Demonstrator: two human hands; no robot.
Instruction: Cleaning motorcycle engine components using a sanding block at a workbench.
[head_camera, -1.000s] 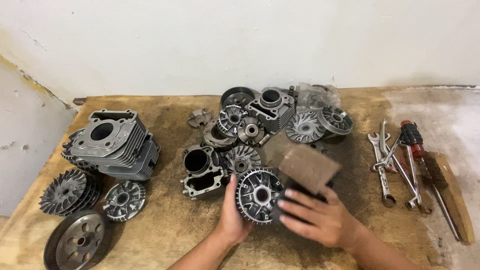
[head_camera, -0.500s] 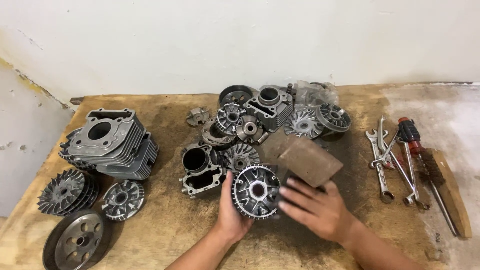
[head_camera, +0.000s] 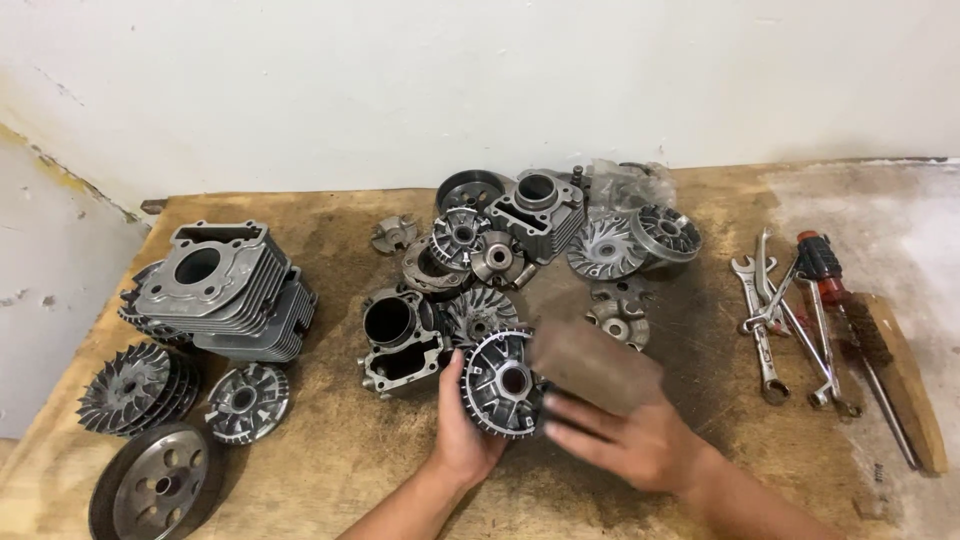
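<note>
I see the left hand (head_camera: 462, 432) clamped on the left rim of a round finned pulley face (head_camera: 503, 383), thumb up along its edge, the part tilted up off the wooden bench (head_camera: 330, 470) near the front centre. Right hand (head_camera: 640, 440) grips a brown rectangular sanding block (head_camera: 596, 366), fingers spread, block touching the pulley's right side; block is motion-blurred. Front left: a flat steel disc with holes (head_camera: 155, 485), then a small finned disc (head_camera: 240, 402) and a stack of fan-type discs (head_camera: 135, 388). Just behind the pulley, a small cylinder block (head_camera: 398, 342). Further left, a large finned cylinder (head_camera: 225, 290). Right side: wrenches (head_camera: 775, 320), a red-handled screwdriver (head_camera: 815, 262), a wire brush (head_camera: 900, 375). Far centre, by the white wall (head_camera: 480, 80): a pile of more engine parts (head_camera: 545, 225).
</note>
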